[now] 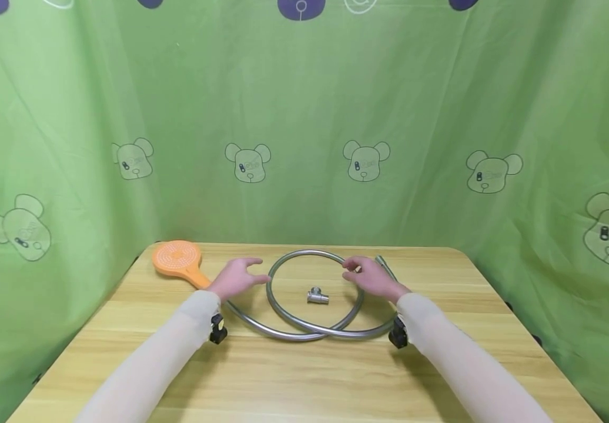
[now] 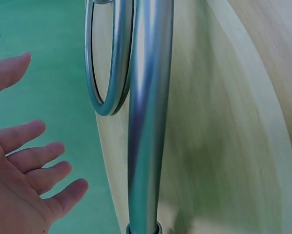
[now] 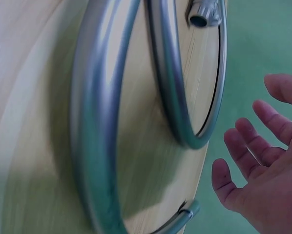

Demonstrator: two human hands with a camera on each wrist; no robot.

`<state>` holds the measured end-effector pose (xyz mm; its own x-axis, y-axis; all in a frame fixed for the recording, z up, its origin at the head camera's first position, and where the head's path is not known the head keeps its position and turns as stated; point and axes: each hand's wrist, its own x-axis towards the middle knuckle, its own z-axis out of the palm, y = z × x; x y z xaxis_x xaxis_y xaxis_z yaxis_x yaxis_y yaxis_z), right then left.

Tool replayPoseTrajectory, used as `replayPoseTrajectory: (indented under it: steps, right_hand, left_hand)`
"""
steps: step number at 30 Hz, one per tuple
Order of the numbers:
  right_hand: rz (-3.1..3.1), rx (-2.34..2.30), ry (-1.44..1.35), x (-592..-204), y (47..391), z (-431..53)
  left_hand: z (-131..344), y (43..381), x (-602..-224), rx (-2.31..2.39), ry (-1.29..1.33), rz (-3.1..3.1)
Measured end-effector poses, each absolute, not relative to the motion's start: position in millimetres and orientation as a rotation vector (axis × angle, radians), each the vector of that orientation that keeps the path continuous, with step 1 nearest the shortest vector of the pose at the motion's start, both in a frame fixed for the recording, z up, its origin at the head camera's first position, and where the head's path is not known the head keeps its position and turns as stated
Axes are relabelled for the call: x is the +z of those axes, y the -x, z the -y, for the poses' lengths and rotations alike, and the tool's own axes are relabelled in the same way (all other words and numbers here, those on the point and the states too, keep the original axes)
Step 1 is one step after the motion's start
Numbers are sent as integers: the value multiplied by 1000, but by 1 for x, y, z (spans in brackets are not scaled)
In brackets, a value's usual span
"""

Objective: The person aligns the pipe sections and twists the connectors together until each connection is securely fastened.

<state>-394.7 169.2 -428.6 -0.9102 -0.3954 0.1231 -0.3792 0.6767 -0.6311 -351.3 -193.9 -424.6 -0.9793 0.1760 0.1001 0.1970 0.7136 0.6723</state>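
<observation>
A silver shower hose [image 1: 299, 336] lies looped on the table, its left end running toward an orange shower head [image 1: 176, 258]. Inside the loop sits a small chrome angle valve [image 1: 317, 296]. My left hand [image 1: 237, 278] hovers by the shower head's handle, left of the loop, fingers spread and holding nothing. Over the loop's right side is my right hand [image 1: 370, 276], its fingers loosely bent with nothing in them. In the left wrist view, the left hand [image 2: 24, 175] is apart from the hose. The right wrist view likewise shows the right hand [image 3: 268, 156] away from it.
The wooden table [image 1: 304, 382] has rounded far corners. Green curtains [image 1: 304, 88] with bear prints stand behind it and on both sides. A free hose end [image 1: 380, 260] points toward the far edge, just beyond the right hand.
</observation>
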Motion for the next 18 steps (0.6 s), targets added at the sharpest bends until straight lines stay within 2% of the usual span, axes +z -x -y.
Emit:
replayPoseTrajectory:
  steps: [18]
  right_hand:
    - [-2920,-988,626,-429,404,-206]
  left_hand:
    - [171,352,-413,-1053,404,2938]
